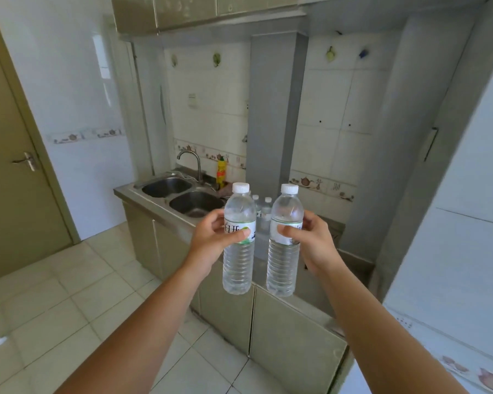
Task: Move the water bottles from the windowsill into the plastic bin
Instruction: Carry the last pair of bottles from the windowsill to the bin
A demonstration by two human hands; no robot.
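Hands: two, a left hand and a right hand. Held water bottles: two, a left bottle and a right bottle, one per hand. Further bottles behind them: at least two white caps show; the full count cannot be told. Sink basins: two. Tap: one. Yellow bottle beside the sink: one. Door: one.

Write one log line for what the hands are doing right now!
left hand: holding left bottle upright | right hand: holding right bottle upright | more bottles behind, on counter
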